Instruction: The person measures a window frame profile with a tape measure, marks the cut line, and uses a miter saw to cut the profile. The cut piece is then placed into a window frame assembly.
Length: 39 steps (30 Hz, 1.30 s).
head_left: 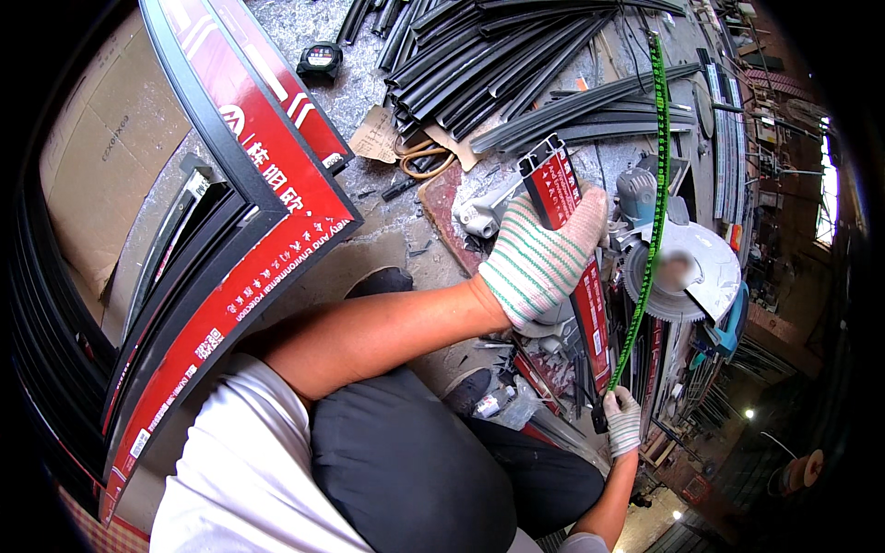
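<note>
My left hand [544, 253], in a white knit glove with green stripes, is closed around a dark metal profile bar [590, 304] covered with red printed film. The bar's hollow cut end [544, 158] sticks out above the fingers. Lower right, my gloved right hand [623, 417] is closed around a tape measure; its dark case [600, 417] shows beside the fingers. The green tape blade [661, 166] runs out from there, curving up past the bar to the top of the view. Where the blade's far tip rests is hard to make out.
A mitre saw [682, 272] with a round toothed blade stands right of the bar. Many black profiles [489, 69] lie piled at the back. A red-filmed corner frame [277, 198] rises at left, near a second tape measure [320, 60]. Offcuts and a plastic bottle [495, 401] litter the floor.
</note>
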{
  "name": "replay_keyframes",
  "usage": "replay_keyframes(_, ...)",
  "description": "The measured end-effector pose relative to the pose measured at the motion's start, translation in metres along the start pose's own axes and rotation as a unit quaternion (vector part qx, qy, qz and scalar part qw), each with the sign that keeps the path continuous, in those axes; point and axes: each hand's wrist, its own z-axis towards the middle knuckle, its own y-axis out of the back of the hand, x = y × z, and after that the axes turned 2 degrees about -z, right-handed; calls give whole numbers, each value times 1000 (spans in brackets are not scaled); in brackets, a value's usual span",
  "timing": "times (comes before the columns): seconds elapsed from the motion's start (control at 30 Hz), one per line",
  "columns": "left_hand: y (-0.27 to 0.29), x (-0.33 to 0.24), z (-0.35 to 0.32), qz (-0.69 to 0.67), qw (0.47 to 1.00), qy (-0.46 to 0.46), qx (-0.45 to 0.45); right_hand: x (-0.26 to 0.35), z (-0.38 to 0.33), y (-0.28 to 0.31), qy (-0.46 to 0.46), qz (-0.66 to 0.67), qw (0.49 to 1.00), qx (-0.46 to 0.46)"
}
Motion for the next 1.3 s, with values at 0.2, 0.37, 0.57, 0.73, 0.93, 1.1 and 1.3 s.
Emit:
replay_keyframes(0.2,3,2,3,-4,1000,16,3,7,0,1,-16,-2,1000,12)
replay_keyframes(0.37,14,22,15,14,999,34,-18,-4,1,2,-10,-10,1000,-11)
replay_keyframes(0.57,57,66,49,23,997,64,-35,-5,0,4,-19,-1,1000,-6)
replay_keyframes(0.73,94,102,79,-35,994,88,-55,-20,-8,0,9,17,999,-35)
replay_keyframes(0.93,130,108,108,-88,988,120,-39,-49,-20,5,-1,-8,1000,-6)
replay_keyframes(1.1,148,100,133,-117,977,154,-84,-61,-30,4,-59,37,997,27)
replay_keyframes(1.3,162,103,145,-108,979,143,-96,-95,-41,-4,-6,-13,1000,-2)
